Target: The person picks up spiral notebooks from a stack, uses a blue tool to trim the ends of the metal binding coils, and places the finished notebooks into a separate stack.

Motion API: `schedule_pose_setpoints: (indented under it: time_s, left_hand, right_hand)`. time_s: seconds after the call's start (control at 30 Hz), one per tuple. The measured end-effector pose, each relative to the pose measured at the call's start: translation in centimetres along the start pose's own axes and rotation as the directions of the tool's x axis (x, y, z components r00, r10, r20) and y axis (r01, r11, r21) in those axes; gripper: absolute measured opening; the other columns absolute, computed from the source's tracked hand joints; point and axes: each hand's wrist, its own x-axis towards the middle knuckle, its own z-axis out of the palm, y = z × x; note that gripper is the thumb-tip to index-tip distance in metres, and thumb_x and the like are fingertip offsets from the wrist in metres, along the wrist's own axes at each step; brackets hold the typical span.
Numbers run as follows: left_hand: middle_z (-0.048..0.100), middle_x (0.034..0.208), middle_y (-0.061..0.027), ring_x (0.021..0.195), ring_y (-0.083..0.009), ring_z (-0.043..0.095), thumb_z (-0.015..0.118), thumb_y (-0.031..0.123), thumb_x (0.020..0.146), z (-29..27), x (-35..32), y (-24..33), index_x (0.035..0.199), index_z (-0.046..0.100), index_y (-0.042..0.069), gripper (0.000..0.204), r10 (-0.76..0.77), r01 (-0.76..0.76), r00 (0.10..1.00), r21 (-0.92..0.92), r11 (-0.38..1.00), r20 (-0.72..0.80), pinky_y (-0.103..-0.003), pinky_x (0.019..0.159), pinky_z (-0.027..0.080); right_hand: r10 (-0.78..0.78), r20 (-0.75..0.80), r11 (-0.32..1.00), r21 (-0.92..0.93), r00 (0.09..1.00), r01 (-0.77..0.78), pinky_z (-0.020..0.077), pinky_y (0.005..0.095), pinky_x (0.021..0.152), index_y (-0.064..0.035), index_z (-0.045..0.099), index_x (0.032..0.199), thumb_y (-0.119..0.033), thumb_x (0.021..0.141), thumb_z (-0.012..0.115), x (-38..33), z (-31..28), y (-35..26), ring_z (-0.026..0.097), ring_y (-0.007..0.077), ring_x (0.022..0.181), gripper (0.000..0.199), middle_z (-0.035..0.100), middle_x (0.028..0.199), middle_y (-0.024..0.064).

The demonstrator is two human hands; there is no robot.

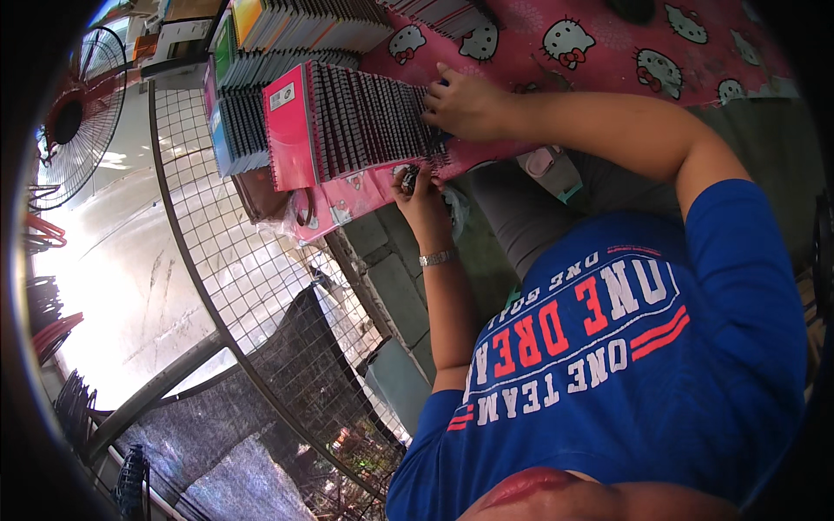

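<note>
A long row of spiral notebooks (365, 122) leans in a packed line on the pink table, black coils upward, a pink cover at its left end. At the row's right end, my right hand (469, 106) curls its fingers over the last notebooks, where a bit of blue shows beneath them. My left hand (419, 193), with a metal-banded watch (438, 258) on the wrist, is at the row's near right corner. Its fingers are closed around a small dark ridged thing (410, 179), too small to name for sure.
Stacks of notebooks with yellow, green and blue covers (304, 26) stand behind and left of the row. The pink cloth (599, 52) has white cat faces. Left of the table are a wire grid (187, 174) and a standing fan (82, 117). My legs (521, 208) are close to the table's edge.
</note>
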Motion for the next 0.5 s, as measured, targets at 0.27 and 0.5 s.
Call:
schedule_pose_setpoints:
  time_s: [0.27,0.5]
  left_hand:
    - [0.06,0.078,-0.0057,0.058,-0.0117,0.055,0.071,-0.002,0.082,-0.1,0.6,-0.8,0.116,0.043,0.005,0.045,0.084,-0.085,0.996,0.221,0.972,0.013,-0.023,0.052,0.042]
    - [0.06,0.079,-0.0074,0.059,-0.0144,0.056,0.067,-0.004,0.083,-1.1,1.3,-0.6,0.117,0.042,0.005,0.043,0.012,-0.016,0.999,0.164,0.986,0.031,-0.024,0.052,0.044]
  right_hand:
    - [0.085,0.492,0.956,0.204,0.867,-0.209,0.048,0.0387,0.082,-0.0102,0.067,0.084,-0.019,0.08,0.057,0.6,-0.5,-0.4,0.066,0.0239,0.085,0.014,0.069,0.085,0.0081]
    - [0.079,0.129,0.984,0.15,0.989,-0.098,0.048,0.0417,0.083,-0.011,0.068,0.085,-0.02,0.08,0.056,0.1,1.3,-1.1,0.065,0.0267,0.086,0.015,0.068,0.084,0.0103]
